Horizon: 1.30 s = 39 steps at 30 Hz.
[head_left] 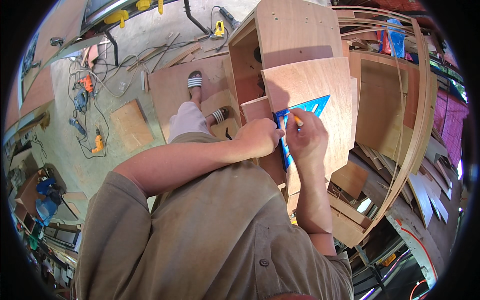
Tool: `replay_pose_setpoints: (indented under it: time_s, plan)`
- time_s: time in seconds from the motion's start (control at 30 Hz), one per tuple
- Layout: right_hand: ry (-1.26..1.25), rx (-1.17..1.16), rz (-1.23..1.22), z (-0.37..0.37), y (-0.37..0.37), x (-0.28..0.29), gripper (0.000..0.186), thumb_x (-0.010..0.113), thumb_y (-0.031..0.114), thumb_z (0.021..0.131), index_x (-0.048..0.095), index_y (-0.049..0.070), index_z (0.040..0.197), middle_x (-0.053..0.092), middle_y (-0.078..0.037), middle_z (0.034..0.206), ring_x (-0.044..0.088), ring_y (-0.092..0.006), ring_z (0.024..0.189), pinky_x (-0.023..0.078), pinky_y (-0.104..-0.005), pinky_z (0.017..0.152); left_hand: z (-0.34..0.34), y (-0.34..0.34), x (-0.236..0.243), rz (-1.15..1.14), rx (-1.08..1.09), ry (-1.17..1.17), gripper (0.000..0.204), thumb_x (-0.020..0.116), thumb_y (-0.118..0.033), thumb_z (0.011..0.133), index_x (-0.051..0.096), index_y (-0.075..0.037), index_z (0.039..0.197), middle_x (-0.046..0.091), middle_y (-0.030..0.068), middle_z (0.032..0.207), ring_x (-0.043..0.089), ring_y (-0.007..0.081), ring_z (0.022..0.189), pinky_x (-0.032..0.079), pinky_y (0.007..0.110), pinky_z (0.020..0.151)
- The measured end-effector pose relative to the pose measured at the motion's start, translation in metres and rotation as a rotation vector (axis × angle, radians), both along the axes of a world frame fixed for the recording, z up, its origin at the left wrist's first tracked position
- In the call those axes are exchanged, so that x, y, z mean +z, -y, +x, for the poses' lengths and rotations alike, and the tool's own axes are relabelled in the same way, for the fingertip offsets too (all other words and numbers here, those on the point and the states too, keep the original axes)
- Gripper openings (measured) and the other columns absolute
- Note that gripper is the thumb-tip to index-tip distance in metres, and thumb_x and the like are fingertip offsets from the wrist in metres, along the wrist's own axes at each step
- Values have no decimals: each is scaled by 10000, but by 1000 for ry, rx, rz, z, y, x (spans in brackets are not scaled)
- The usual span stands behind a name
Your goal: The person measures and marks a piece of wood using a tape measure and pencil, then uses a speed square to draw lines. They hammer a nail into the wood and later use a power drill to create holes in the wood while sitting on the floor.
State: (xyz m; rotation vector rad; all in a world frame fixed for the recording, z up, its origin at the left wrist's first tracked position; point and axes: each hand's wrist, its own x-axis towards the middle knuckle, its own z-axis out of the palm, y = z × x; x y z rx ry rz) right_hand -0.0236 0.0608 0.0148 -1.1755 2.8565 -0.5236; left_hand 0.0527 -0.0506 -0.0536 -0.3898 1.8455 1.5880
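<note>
A blue metal triangular square [315, 105] lies on a light plywood panel [330, 137] resting on a wooden cabinet [245, 60]. My left hand [257, 137] is closed at the panel's left edge, holding the square against it with thumb and fingers near its long side. My right hand [305, 135] grips an orange pencil [298, 120] over the square, its tip apparently at the square's upper left corner, partly hidden by my fingers.
A curved wooden frame [415, 130] stands at the right beside stacked boards. Power drills [97, 142], cords, a yellow tool [218, 28] and a loose board [129, 125] lie on the floor at the left. My sandalled feet stand on a wooden sheet [167, 82].
</note>
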Motion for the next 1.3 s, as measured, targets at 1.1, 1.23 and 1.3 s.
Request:
replay_pose_setpoints:
  time_s: [1.1,1.23,1.3]
  plan:
    - [89,-174,-102,-20,-8,0,105,738,127,879,706,56,950,704,-113,800,685,-297,700,539,-387,631,-5,2,11,44,57,37,414,522,-317,1038,723,-26,824,726,104,721,723,308,767,544,468,782]
    - [-45,40,-46,5,7,-3,133,737,89,830,681,88,951,674,-102,786,662,-304,758,522,-442,694,2,-5,-6,-62,64,-134,392,530,-323,1027,725,-40,839,726,125,749,720,325,813,545,461,780]
    - [66,77,-72,22,15,1,120,741,100,841,692,72,947,695,-117,814,674,-323,766,535,-435,692,11,-8,-13,-174,115,-429,384,535,-325,1021,725,-45,840,724,132,756,716,338,834,545,453,778]
